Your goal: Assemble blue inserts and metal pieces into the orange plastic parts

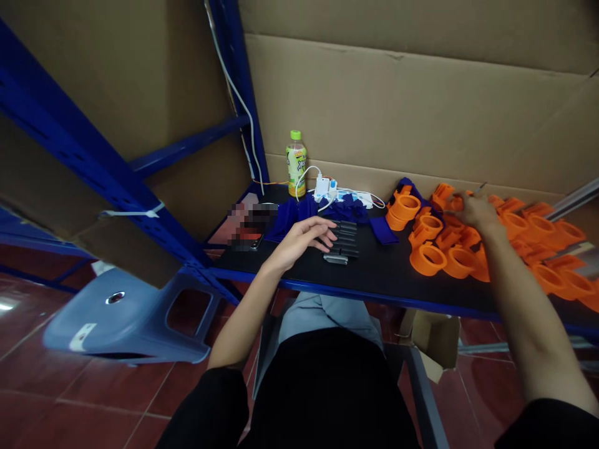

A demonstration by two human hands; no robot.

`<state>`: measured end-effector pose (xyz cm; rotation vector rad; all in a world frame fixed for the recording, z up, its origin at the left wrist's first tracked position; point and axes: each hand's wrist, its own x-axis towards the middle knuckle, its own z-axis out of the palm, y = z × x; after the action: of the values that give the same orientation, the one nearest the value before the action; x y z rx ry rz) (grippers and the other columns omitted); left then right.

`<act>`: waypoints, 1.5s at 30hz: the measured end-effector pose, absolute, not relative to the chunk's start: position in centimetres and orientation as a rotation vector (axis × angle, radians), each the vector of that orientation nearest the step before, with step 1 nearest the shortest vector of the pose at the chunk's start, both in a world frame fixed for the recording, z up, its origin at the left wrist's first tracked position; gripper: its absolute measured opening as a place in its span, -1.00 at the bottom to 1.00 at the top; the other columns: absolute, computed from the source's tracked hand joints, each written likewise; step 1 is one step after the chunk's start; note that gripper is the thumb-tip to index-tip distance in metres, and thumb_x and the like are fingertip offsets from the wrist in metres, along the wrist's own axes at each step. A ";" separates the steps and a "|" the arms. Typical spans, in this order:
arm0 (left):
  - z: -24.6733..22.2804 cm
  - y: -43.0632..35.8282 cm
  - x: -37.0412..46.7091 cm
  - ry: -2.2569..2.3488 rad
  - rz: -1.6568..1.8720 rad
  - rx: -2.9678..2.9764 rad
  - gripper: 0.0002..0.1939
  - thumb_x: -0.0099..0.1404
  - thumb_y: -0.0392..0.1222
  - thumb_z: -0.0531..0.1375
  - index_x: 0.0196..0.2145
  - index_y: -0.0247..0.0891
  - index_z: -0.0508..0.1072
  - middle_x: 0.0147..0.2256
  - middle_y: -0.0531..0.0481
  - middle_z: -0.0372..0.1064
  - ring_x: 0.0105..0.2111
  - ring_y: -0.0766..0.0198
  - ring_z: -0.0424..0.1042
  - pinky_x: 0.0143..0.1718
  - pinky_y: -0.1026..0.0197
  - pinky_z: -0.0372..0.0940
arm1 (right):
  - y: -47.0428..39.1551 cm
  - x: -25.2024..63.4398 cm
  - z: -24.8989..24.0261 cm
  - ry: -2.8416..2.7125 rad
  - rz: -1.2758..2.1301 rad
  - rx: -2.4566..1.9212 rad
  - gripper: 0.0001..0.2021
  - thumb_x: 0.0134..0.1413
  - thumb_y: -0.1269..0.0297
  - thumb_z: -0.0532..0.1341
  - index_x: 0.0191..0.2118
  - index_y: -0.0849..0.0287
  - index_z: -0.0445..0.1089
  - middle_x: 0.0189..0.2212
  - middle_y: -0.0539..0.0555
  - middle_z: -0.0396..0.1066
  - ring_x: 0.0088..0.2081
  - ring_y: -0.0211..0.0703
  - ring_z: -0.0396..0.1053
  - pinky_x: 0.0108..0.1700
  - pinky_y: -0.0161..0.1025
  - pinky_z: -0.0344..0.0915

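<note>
My left hand (pixel 311 234) hovers at the near edge of a row of slim dark grey pieces (pixel 345 236) on the black tabletop, fingers loosely bent and apart. Whether its fingertips touch the pieces, I cannot tell. On the far right, my right hand (pixel 478 211) reaches in among several orange ring-shaped plastic parts (pixel 428 259). Its fingers are bent together, and a thin greyish tip sticks out above them. What they grip is blurred and partly hidden. Dark blue flat pieces (pixel 384 230) lie between the grey row and the orange parts.
Behind the grey row stand a drink bottle (pixel 296 163) and a white charger with cables (pixel 322 186). More blue pieces (pixel 283 219) lie left of them. A blue rack post (pixel 243 87) rises at the left. A stool (pixel 126 318) and an open carton (pixel 435 340) are on the floor.
</note>
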<state>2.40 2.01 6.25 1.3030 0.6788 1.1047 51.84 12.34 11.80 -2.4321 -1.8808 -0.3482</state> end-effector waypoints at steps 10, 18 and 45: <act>5.9 1.6 3.7 0.502 1.153 1.358 -0.41 0.22 -0.10 0.47 0.18 -0.20 0.49 0.22 -0.26 0.47 0.20 -0.02 0.48 0.10 -0.01 0.47 | 4.4 37.9 13.5 -1.975 -0.341 -1.437 -0.36 0.26 -0.13 0.29 0.30 0.15 0.27 0.17 0.29 0.36 0.18 0.13 0.33 0.26 0.00 0.29; 5.4 1.7 4.7 0.607 1.351 1.204 -0.44 0.31 0.07 0.40 0.13 -0.29 0.46 0.10 -0.31 0.57 0.02 -0.03 0.63 0.04 0.01 0.50 | -1.8 25.9 8.4 -2.385 0.284 -0.826 -0.42 0.34 -0.10 0.24 0.38 -0.13 0.20 0.24 0.12 0.41 0.23 0.13 0.39 0.23 0.11 0.40; 6.7 2.3 1.9 0.778 1.301 1.202 -0.50 0.28 0.15 0.37 -0.07 -0.33 0.47 -0.22 -0.21 0.66 -0.56 0.28 0.58 -0.58 0.36 0.38 | 1.4 26.3 3.9 -2.426 0.371 -1.233 -0.93 0.30 0.36 0.28 -0.21 0.12 0.54 -0.24 0.02 0.53 -0.31 -0.28 0.41 -0.29 -0.33 0.16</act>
<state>1.95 2.33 6.67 1.2024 0.7776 1.3009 26.27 1.40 3.94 -1.2331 -2.4262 0.3710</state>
